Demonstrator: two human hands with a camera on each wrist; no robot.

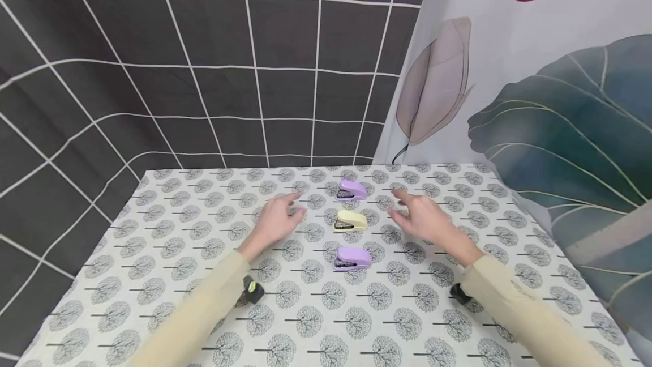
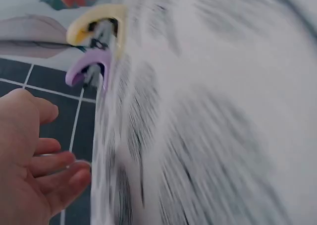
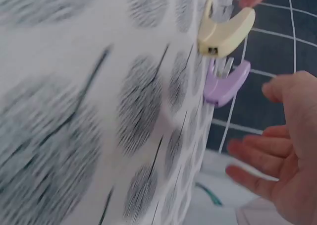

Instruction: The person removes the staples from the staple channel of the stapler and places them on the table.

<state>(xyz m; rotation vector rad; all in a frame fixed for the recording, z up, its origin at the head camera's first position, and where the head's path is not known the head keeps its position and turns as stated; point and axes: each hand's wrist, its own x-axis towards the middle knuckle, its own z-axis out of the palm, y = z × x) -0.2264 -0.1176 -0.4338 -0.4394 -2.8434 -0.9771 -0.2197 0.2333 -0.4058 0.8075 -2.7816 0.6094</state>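
Observation:
Three small staplers lie in a column on the tree-print tablecloth: a far purple stapler (image 1: 351, 190), a cream stapler (image 1: 350, 221) in the middle, and a near purple stapler (image 1: 352, 258). To their left hovers my left hand (image 1: 277, 218), fingers apart and holding nothing. My right hand (image 1: 421, 217) is on their right, also holding nothing, its fingers loosely bent. Both hands are nearest the cream and far purple staplers and touch neither. The left wrist view shows the cream stapler (image 2: 101, 27) and a purple stapler (image 2: 89, 69) beyond my left hand (image 2: 44, 160).
The tablecloth (image 1: 168, 321) covers the whole table. Behind it hangs a dark grid-patterned curtain (image 1: 214, 61); at the right is a pale curtain (image 1: 489, 16) with leaf prints. A black band (image 1: 253, 289) sits on the left wrist, another (image 1: 460, 293) on the right.

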